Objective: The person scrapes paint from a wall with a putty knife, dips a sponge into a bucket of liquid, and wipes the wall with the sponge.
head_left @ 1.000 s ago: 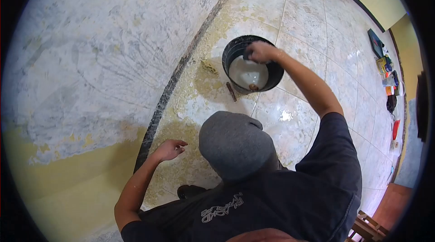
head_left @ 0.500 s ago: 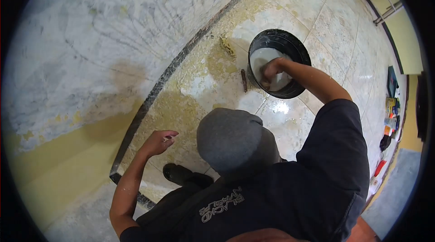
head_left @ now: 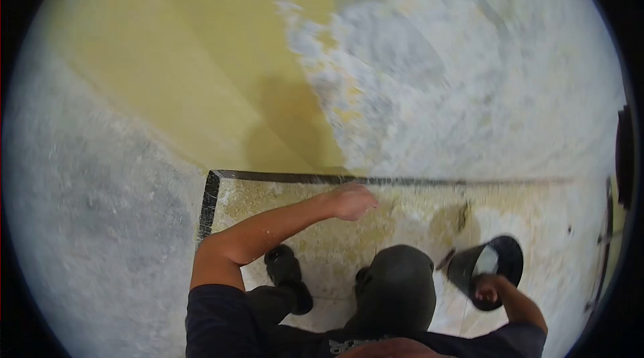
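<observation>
My left hand [head_left: 354,202] is held out over the floor by the foot of the wall [head_left: 416,90], its fingers curled, with nothing showing in them. My right hand [head_left: 488,287] is inside the mouth of a black bucket [head_left: 464,271]; its fingers look curled, and what they hold, if anything, is hidden. Whitish liquid [head_left: 486,261] shows in the bucket beyond that hand. The wall is yellow paint on the left and patchy white and grey on the right.
Wet yellowish flakes lie on the tiled floor [head_left: 322,230] below the wall. A small brown stick-like thing [head_left: 444,260] lies beside the bucket. A dark border [head_left: 209,204] marks the floor's left edge, with grey floor [head_left: 114,237] beyond. My dark shoe [head_left: 285,264] stands near that edge.
The view has swung left toward the yellow wall, so the bucket now appears at the lower right. My left hand has closed more. My right hand remains in the bucket, nearer its rim.
</observation>
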Demonstrator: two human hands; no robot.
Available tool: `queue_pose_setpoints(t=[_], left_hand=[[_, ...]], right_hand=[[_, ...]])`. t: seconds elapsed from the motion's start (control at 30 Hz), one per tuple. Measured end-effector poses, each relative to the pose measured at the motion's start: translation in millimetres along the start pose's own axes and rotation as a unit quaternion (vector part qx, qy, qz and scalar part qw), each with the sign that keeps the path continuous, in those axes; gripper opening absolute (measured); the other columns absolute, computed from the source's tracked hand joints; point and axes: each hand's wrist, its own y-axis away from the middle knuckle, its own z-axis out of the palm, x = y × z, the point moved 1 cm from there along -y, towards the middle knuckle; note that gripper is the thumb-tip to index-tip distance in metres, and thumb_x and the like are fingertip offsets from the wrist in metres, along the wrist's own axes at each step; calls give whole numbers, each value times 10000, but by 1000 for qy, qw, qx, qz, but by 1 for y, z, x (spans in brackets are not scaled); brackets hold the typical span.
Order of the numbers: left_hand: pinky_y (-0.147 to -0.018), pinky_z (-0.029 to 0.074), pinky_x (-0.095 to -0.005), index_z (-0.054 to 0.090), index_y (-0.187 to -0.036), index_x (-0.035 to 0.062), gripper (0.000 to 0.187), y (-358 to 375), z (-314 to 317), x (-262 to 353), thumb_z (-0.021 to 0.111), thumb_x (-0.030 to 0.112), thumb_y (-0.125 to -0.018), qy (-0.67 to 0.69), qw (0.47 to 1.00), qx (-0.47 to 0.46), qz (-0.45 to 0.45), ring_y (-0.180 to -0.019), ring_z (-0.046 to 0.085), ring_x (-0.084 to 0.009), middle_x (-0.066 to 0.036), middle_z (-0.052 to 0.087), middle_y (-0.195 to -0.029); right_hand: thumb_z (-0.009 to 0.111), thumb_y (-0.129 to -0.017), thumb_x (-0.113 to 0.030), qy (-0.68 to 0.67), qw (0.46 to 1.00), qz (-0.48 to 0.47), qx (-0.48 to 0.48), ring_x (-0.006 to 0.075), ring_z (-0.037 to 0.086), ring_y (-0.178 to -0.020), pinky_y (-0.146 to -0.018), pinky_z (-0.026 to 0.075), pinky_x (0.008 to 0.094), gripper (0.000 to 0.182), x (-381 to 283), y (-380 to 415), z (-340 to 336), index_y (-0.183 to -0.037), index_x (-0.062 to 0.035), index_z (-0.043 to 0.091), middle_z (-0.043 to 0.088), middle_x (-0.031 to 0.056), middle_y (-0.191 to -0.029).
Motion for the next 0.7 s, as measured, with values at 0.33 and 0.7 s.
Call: queue_pose_setpoints(t=[0.33,0.7], left_hand=[[-1166,119,-466,391,-1444,205,560,28,-254,72,509,323,-909,-481,683,547,46,-1441,181,-324,-153,269,-1529],[-1160,49,-498,245,-1507,204,801,95,-281,12,344,700,-886,-487,589,639,-85,-1450,125,-337,-156,168,-1563]], right_hand=[[631,-836,-336,104,720,-121,675,363,661,-829,-709,498,498,311,-48,297,-23,-906,-34,647,664,213,-778],[570,-949,-222,-262,490,-673,488,81,508,-555,-505,410,251,255,-306,392,-18,-1046,14,558,549,11,-655]])
